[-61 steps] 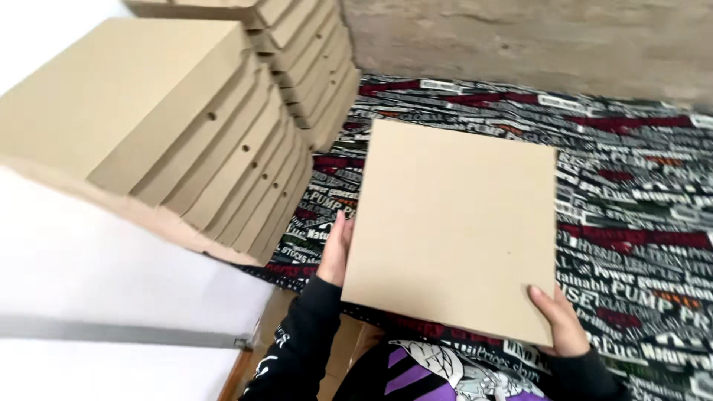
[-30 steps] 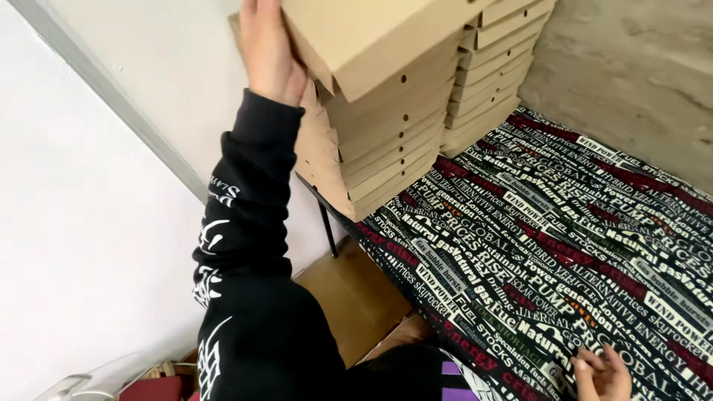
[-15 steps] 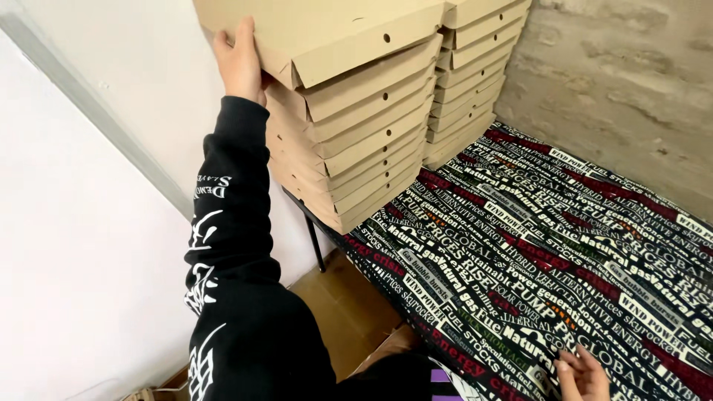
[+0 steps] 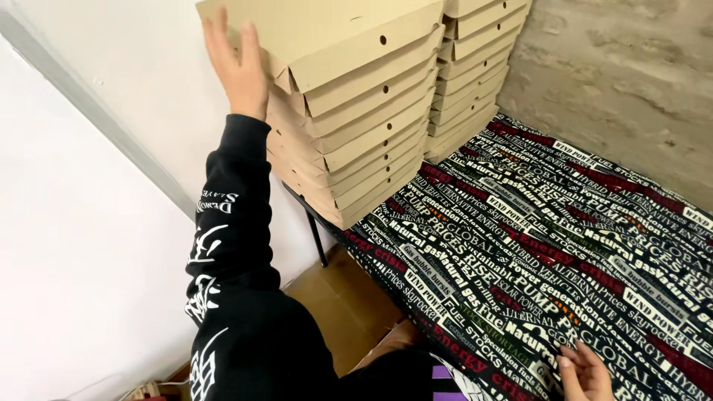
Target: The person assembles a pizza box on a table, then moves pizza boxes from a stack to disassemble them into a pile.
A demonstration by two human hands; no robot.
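Observation:
My left hand [image 4: 239, 65] is raised, its fingers spread flat against the left side of the top cardboard box [image 4: 334, 33] on a tall stack of flat brown boxes [image 4: 356, 141]. It presses the box without gripping it. My right hand [image 4: 587, 371] rests at the bottom right on the table's black printed cloth [image 4: 564, 245], fingers loosely apart, holding nothing. My left arm wears a black sleeve [image 4: 230, 223] with white lettering.
A second stack of the same boxes [image 4: 471, 74] stands behind the first, against a rough grey wall [image 4: 631, 82]. A white wall [image 4: 89, 223] lies to the left. Flat cardboard [image 4: 345, 304] lies on the floor beneath the table, beside a black table leg [image 4: 316, 238].
The flat box I held with both hands two seconds ago now sits on top of the stack. My left hand stays against it; my right hand has dropped to the cloth.

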